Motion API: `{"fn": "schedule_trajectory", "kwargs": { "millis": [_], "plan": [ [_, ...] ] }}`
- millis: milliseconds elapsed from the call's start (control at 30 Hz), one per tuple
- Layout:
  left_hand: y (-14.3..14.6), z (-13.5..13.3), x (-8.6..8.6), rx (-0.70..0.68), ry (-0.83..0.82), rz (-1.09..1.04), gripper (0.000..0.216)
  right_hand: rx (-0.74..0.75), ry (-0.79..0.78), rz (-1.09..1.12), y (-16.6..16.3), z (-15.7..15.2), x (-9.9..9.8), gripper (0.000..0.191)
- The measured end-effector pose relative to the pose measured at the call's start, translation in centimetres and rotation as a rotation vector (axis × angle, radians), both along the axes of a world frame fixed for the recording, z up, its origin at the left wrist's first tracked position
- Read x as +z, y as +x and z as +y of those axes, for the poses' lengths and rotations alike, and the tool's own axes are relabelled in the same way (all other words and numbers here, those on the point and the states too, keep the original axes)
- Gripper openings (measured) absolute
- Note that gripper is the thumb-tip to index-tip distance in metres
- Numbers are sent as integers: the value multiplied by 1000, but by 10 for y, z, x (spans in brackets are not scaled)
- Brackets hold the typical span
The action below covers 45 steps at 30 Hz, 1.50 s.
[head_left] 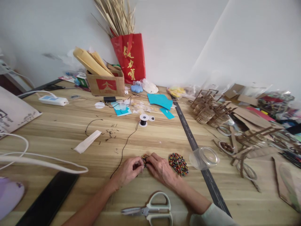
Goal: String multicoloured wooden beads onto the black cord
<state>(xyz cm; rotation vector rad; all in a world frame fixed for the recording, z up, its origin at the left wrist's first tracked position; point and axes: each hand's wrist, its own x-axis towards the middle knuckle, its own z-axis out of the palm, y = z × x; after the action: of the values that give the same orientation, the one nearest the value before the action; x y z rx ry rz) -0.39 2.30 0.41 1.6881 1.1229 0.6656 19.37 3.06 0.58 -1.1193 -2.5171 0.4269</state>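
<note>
Both of my hands meet at the front middle of the wooden table (70, 131). My left hand (128, 171) and my right hand (161, 169) pinch a small piece of multicoloured beadwork (144, 158) between their fingertips. A black cord (124, 147) runs from that piece back to a small spool (143, 120). Just right of my right hand lies a finished round beaded disc (178, 164). White-handled scissors (150, 209) lie shut on the table in front of my forearms.
A clear plastic jar (204, 158) lies on its side at right. Wooden model parts (211, 111) crowd the right side. At the back stand a cardboard box (107, 83) and a red bag (130, 56). White cable (42, 161) and a power strip (53, 100) lie left.
</note>
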Motion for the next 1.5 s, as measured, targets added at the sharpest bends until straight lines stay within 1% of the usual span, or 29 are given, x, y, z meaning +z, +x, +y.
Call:
{"fn": "schedule_trajectory", "kwargs": {
  "millis": [200, 333, 433, 600, 767, 1100, 1300, 1500],
  "plan": [
    [-1, 0, 0, 3, -20, 5, 13, 5, 95, -76, -4, 1, -4, 9],
    [-1, 0, -3, 9, -33, -31, 14, 9, 96, -33, -3, 0, -3, 11],
    [-2, 0, -4, 6, -49, -55, 15, 11, 34, 108, 0, -3, -1, 11],
    [-2, 0, -4, 2, -51, -60, 17, 5, -69, 469, 0, -13, -8, 10],
    [-1, 2, -2, -9, -44, -60, 19, -56, -119, 605, -3, -20, -19, 5],
    [-1, 0, -4, 1, -45, -44, 16, -1, -102, 640, -4, -19, -16, 10],
    [-1, 1, -1, 1, -48, -33, 15, -26, -107, 652, -4, -18, -19, 8],
    [-2, 0, -2, 7, -48, -28, 14, -34, -126, 645, -4, -18, -17, 10]
  ]
}}
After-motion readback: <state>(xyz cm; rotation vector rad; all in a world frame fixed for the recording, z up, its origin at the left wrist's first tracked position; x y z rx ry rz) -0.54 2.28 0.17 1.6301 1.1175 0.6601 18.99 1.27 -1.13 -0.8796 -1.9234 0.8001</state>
